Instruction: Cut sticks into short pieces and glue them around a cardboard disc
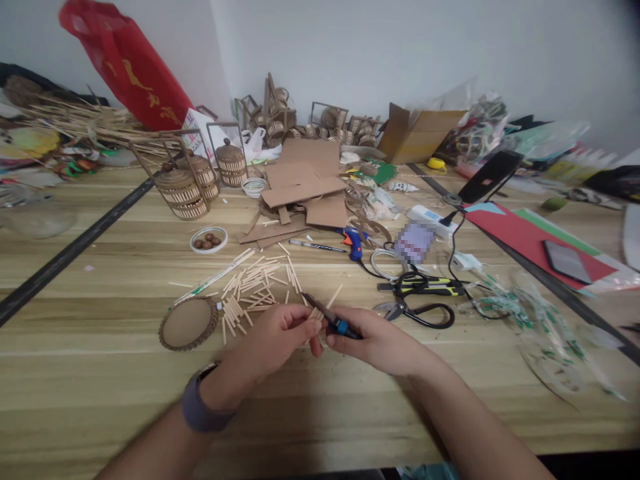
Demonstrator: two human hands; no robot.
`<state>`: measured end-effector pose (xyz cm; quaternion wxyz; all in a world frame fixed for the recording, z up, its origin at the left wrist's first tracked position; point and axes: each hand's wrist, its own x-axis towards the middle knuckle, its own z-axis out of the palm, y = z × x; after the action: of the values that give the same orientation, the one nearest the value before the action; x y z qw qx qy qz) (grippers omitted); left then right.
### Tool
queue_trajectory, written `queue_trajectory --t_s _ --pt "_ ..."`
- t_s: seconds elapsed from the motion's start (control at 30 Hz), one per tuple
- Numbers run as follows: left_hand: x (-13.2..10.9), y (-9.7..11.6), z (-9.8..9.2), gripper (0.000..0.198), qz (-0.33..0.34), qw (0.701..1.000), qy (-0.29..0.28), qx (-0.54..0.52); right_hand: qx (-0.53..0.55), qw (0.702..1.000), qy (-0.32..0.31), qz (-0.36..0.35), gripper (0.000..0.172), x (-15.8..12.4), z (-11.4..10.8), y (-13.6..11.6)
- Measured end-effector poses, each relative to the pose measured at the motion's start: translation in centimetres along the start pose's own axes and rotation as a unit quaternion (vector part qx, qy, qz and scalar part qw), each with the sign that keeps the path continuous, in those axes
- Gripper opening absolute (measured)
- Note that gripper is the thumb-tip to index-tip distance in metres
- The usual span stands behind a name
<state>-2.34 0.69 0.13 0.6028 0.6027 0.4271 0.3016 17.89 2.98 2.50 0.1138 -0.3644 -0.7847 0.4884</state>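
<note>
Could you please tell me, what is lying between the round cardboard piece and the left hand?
In the head view, loose wooden sticks lie between the round cardboard piece and the left hand.

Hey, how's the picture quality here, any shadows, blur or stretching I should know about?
Head view: a soft shadow darkens the tabletop below the left hand and right hand; head view: the red bag looks stretched toward the corner, and things near both side edges look smeared; head view: a pixelated patch right of the glue gun hides detail.
</note>
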Motion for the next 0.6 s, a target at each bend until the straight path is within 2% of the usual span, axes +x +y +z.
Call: queue_trajectory --t_s 0.23,0.4,0.6 --pt "-0.1 0.4 0.0 0.034 0.0 1.0 0.006 0.013 -0.022 0.998 0.051 0.022 0.011 0.1 0.6 -0.5" --pt "-0.1 0.5 0.0 0.034 0.015 1.0 -0.002 0.013 -0.015 0.997 0.073 0.009 0.012 0.2 1.2 -0.5" --pt "-0.6 1.3 0.2 0.036 0.005 0.989 0.041 0.145 -0.017 0.997 0.077 0.014 0.013 0.6 1.3 -0.2"
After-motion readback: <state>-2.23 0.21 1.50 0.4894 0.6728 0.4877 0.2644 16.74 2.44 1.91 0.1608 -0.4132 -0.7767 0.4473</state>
